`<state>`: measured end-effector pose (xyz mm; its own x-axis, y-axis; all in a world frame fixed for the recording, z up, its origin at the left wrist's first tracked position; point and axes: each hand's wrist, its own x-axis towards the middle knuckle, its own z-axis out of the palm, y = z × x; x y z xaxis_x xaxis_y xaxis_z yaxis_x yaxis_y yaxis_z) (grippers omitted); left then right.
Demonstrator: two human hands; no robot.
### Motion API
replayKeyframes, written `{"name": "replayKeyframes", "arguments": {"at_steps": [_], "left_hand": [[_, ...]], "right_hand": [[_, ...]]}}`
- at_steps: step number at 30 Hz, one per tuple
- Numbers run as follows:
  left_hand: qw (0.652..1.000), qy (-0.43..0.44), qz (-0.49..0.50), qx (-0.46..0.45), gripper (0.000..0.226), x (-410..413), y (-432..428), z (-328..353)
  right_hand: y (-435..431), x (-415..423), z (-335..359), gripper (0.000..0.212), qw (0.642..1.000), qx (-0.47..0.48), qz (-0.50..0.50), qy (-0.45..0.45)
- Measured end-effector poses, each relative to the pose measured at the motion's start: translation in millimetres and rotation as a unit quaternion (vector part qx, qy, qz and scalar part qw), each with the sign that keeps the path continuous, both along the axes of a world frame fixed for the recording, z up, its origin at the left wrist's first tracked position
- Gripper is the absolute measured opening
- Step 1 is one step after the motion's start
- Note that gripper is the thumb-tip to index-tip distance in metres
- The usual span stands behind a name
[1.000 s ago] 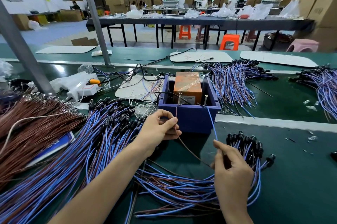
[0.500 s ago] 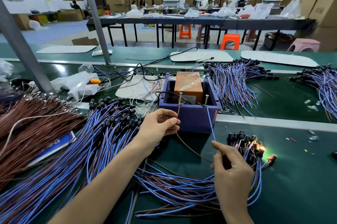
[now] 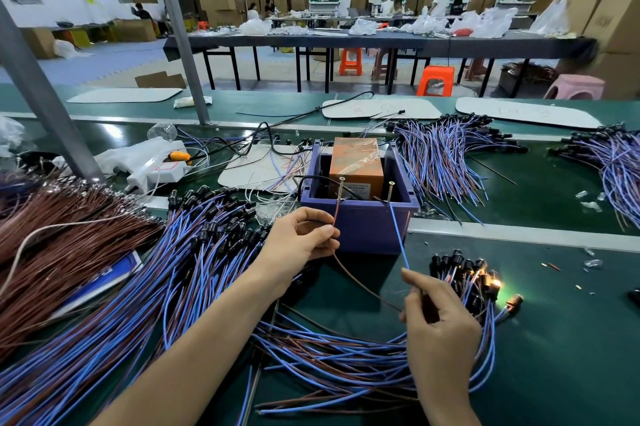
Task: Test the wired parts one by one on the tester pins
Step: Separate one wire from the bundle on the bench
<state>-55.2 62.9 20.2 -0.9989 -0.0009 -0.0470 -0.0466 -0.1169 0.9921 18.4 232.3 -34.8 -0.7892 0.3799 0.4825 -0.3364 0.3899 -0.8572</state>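
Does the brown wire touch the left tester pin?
Touching. The head view shows the brown wire meeting the left pin at its end; a lamp glows.

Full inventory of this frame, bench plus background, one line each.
tester box: one, purple, bench centre, orange block inside
tester pins: two, metal, upright at the box's near wall
brown wire: one, left pin down to left hand
blue wire: one, right pin down to right hand
small bundle: one, blue-brown, black heads, beside right hand, one head glowing
large pile: one, blue-brown, left of box
brown pile: one, far left
far piles: two, blue-purple, beyond box to the right
white pads: four, across bench
orange stools: at least two, background
left hand: pinches brown wire
right hand: pinches blue wire
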Motion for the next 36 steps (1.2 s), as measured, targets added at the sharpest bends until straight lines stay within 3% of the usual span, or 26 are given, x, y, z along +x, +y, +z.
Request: {"name": "replayKeyframes", "arguments": {"at_steps": [8, 13, 17, 19, 21, 24, 26, 28, 32, 34, 36], "left_hand": [[1.000, -0.003, -0.013, 0.006, 0.009, 1.2, -3.4, 7.6], [0.997, 0.029, -0.027, -0.060, 0.009, 2.6, -26.2, 33.4], [0.975, 0.102, 0.080, -0.181, 0.014, 5.5, -63.1, 49.1], [0.944, 0.104, 0.093, -0.299, 0.014, 9.8, -74.7, 45.2], [0.899, 0.083, 0.026, -0.430, 0.009, 17.0, -72.8, 29.8], [0.790, 0.050, -0.073, -0.606, 0.012, 28.5, -58.5, -4.5], [0.715, 0.025, -0.067, -0.695, 0.018, 30.8, -50.1, -20.4], [0.669, 0.017, -0.044, -0.742, 0.019, 29.0, -44.7, -27.2], [0.690, 0.046, -0.014, -0.722, 0.010, 25.9, -41.2, -25.2], [0.722, 0.075, -0.002, -0.688, 0.003, 25.3, -41.9, -19.0], [0.775, 0.110, -0.007, -0.622, 0.007, 25.6, -39.2, -12.3]], "right_hand": [[3.0, 0.0, 1.0, 0.052, 0.998, -0.002, 0.063, -0.001], [5.3, -0.5, 3.2, 0.050, 0.980, -0.019, 0.189, -0.056], [3.5, 4.2, 2.7, 0.029, 0.967, 0.059, 0.241, -0.064], [1.2, 4.7, 1.0, 0.020, 0.959, 0.102, 0.257, -0.061], [-1.0, 5.1, 0.6, 0.014, 0.952, 0.127, 0.270, -0.061], [-4.4, 5.7, 0.0, 0.015, 0.948, 0.130, 0.282, -0.068], [-5.7, 5.6, -0.6, 0.018, 0.948, 0.128, 0.284, -0.070], [-5.3, 5.7, -0.5, 0.020, 0.949, 0.126, 0.281, -0.072], [-2.3, 5.4, -0.9, 0.016, 0.950, 0.128, 0.275, -0.078], [-1.5, 4.7, -0.3, 0.018, 0.951, 0.120, 0.273, -0.085], [-1.6, 4.8, 1.1, 0.020, 0.952, 0.080, 0.280, -0.098]]}}
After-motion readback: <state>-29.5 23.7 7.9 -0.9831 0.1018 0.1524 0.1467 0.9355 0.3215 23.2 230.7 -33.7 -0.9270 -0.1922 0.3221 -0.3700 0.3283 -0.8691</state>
